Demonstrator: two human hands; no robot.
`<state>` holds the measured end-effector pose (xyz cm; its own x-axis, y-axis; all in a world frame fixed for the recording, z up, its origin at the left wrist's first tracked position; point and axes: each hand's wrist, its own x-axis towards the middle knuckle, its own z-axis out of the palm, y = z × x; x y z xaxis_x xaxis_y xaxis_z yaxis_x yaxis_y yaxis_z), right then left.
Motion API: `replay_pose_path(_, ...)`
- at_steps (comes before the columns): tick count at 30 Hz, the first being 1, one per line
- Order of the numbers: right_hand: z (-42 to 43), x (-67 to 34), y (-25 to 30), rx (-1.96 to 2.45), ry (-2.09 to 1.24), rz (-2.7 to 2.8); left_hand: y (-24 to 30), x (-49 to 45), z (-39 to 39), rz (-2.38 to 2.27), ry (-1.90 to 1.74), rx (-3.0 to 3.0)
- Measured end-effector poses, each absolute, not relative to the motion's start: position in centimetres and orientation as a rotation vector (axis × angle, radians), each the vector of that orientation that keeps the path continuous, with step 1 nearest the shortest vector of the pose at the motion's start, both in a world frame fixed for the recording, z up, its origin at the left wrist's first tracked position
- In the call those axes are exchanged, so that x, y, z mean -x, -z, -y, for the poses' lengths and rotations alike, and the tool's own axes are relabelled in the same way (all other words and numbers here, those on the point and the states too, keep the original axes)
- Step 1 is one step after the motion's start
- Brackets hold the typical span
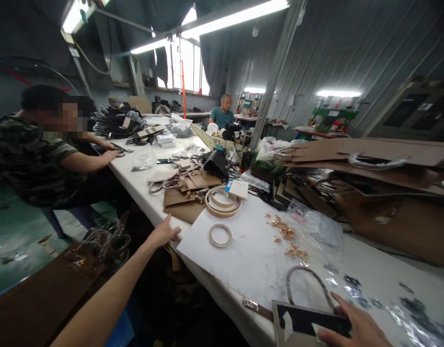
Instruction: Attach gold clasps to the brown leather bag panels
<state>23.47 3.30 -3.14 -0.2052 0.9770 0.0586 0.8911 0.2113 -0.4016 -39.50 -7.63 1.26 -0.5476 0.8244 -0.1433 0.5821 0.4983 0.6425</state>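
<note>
At the lower right lies a small handbag (310,320) with a dark panel, light strips on it and a curved handle (305,270) standing up. My right hand (359,325) grips its right side, thumb and fingers on either side of the edge. A brown strap with a metal buckle (251,304) sticks out to the left of the bag. My left hand (162,233) is at the table's near edge, fingers apart and holding nothing that I can see. Just beyond it lie flat brown bag pieces (182,205).
On the white table (207,265) are a tape roll (220,236), coiled strips (224,202), gold hardware (285,229) and silver metal parts (355,291). Brown bags (388,202) pile up at right. A co-worker (45,149) sits at left, another person (222,113) farther back.
</note>
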Motion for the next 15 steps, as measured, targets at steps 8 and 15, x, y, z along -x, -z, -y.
replay_pose_path(8,1.3,-19.8,-5.4,1.928,-0.534,2.234,-2.4,35.6,10.4,-2.553,-0.904,-1.34)
replay_pose_path(15,3.7,-19.7,-9.7,1.682,-0.546,2.371,-0.5,17.0,16.5,-1.361,-1.029,-1.553)
